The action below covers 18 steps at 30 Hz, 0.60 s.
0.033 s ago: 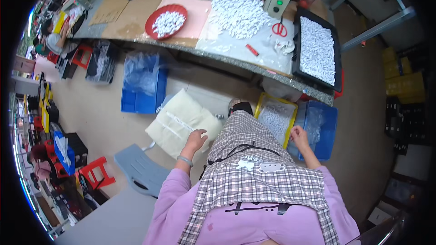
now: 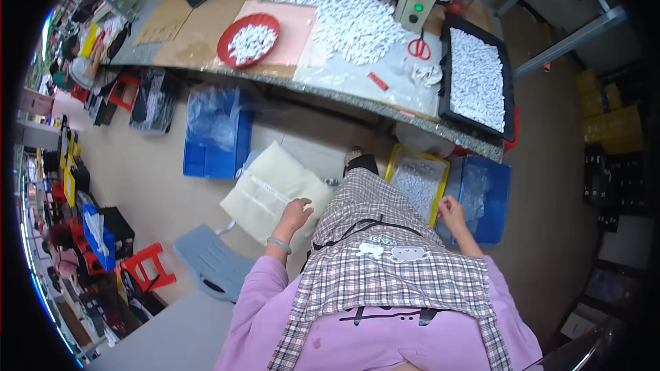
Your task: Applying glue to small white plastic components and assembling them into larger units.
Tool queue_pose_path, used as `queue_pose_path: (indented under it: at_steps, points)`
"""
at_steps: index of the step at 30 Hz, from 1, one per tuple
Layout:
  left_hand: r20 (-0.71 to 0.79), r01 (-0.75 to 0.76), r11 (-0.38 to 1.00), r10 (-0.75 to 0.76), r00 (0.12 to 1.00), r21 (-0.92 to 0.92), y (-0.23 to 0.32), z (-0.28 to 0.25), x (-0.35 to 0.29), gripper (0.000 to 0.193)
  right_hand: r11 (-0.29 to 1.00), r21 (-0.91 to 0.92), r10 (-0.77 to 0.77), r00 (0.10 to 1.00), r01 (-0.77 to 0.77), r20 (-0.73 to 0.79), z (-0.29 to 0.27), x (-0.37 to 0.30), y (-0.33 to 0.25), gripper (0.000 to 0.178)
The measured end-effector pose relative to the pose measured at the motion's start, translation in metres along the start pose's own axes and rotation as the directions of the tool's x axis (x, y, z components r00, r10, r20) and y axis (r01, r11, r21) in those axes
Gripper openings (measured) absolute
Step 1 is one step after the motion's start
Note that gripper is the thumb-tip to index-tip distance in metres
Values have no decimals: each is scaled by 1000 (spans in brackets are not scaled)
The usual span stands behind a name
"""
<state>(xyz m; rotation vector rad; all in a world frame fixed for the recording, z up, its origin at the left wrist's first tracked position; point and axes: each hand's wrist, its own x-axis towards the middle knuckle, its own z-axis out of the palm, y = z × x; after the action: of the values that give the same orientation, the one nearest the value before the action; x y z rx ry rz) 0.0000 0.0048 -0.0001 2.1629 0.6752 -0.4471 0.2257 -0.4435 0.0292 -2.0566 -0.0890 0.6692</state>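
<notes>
Head view: the left hand point(image 2: 294, 216) has its fingers loosely bent and parted, with nothing visible between them, over the near corner of a cream cushion point(image 2: 265, 182); whether it touches the fabric cannot be confirmed. The right hand point(image 2: 452, 214) is curled narrow beside the yellow-rimmed tray point(image 2: 445, 176) of small white pieces and overlaps the blue bin point(image 2: 496, 216) in the picture; whether its fingers hold anything cannot be told. The cushion lies forward and left of the person, next to a grey-blue chair back point(image 2: 213, 254); the tray sits low, forward and right, short of the bench point(image 2: 330, 77). In this inspector's judgement, the step in hand is standing or shifting between cushion and tray; good practice is short, level footing, the apron point(image 2: 392, 288) kept off the tray's rim, and the right wrist held clear of the loose pieces. Not verifiable: the right palm, turned away; the legs and the tray's near corner, covered by the apron; the cushion's support; one foot point(image 2: 355, 156) shows only partly.
</notes>
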Motion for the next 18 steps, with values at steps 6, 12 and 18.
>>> queue_pose_path:
  at_steps: [6,12,18]
  points:
    - [38,-52,981,46,998,187,21,-56,110,33,974,216,104,984,-71,-145,-17,2,79,14]
    - [183,-131,804,28,983,580,4,-99,204,29,899,438,141,937,15,-321,47,-6,139,13]
    - [424,-369,514,12,905,774,-106,-97,289,45,894,327,417,835,-305,-360,129,53,0,8]
